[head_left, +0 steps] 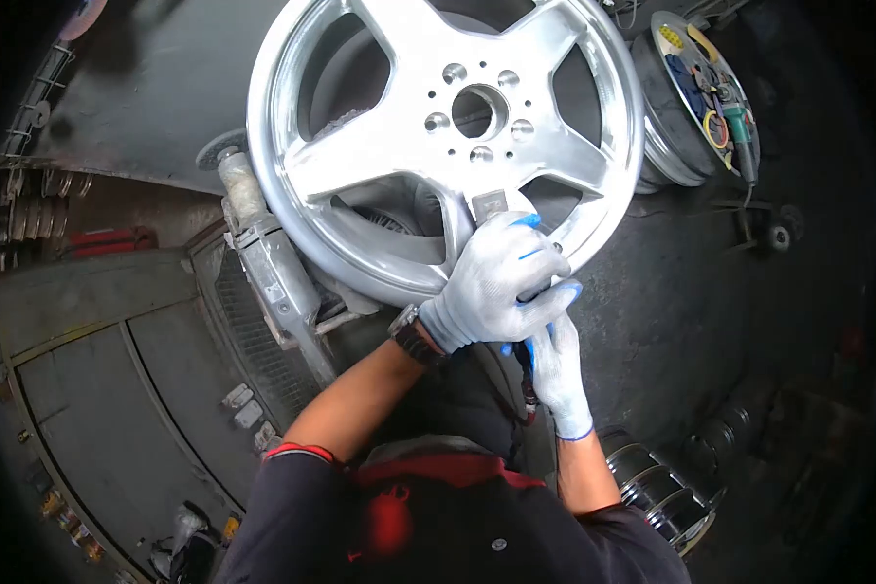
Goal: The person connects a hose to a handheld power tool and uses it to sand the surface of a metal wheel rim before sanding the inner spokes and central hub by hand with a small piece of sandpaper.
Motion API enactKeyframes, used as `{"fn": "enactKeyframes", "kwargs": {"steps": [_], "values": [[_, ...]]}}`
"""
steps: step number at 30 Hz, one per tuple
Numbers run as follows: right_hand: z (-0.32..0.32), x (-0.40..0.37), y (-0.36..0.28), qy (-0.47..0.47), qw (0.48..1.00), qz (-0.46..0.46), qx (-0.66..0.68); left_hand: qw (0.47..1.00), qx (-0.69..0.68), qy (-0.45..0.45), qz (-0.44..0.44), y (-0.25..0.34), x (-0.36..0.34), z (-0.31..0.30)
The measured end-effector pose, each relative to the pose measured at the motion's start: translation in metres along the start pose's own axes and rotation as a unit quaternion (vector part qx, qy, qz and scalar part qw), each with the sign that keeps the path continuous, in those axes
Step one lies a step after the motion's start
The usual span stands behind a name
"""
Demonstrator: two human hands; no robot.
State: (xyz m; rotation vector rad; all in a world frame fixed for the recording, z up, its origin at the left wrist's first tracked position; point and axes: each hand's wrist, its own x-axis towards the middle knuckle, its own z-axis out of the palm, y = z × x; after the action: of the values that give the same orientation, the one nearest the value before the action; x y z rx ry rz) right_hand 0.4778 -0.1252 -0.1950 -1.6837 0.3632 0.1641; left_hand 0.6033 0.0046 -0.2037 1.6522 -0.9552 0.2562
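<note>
A bare silver alloy wheel (pixel 344 180) with broad spokes fills the upper middle of the view, its face towards me. My left hand (pixel 506 273), in a white glove with blue fingertips, is wrapped over the front of a small air sander (pixel 490 204). The sander's head sits at the base of a lower spoke, with a pale round pad partly showing. Just below, my gloved right hand (pixel 558 375) grips its rear end, where a dark hose fitting (pixel 529 389) comes out. Most of the tool's body is hidden by the gloves.
Left of the wheel lies a large grey angle grinder (pixel 274 277). At upper right, another wheel (pixel 667 156) carries sanding discs and a green grinder (pixel 738 127). More wheels (pixel 657 492) are stacked at lower right. A grey cabinet (pixel 97 389) stands on the left.
</note>
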Motion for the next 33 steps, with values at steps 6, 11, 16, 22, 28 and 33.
{"fn": "enactKeyframes", "kwargs": {"steps": [6, 11, 16, 22, 28, 33], "values": [[-0.001, 0.005, 0.021, -0.033, 0.999, -0.008, -0.001, 0.999, 0.017, 0.041, -0.028, -0.006, -0.016, 0.009], [-0.018, 0.001, -0.006, -0.066, 0.998, 0.009, -0.018, 0.995, 0.017, 0.090, -0.044, -0.002, -0.013, 0.023], [-0.037, 0.013, -0.007, -0.056, 0.993, -0.076, -0.064, 0.993, 0.021, 0.113, -0.028, 0.006, 0.009, 0.023], [-0.054, 0.049, 0.000, -0.139, 0.978, -0.066, -0.140, 0.982, 0.081, 0.163, -0.047, -0.009, 0.005, 0.029], [-0.065, 0.056, 0.017, -0.175, 0.931, -0.259, -0.186, 0.968, 0.067, 0.236, -0.047, -0.005, -0.010, 0.049], [-0.063, 0.043, 0.019, -0.171, 0.947, -0.197, -0.185, 0.966, 0.062, 0.243, -0.070, -0.002, -0.024, 0.056]]}}
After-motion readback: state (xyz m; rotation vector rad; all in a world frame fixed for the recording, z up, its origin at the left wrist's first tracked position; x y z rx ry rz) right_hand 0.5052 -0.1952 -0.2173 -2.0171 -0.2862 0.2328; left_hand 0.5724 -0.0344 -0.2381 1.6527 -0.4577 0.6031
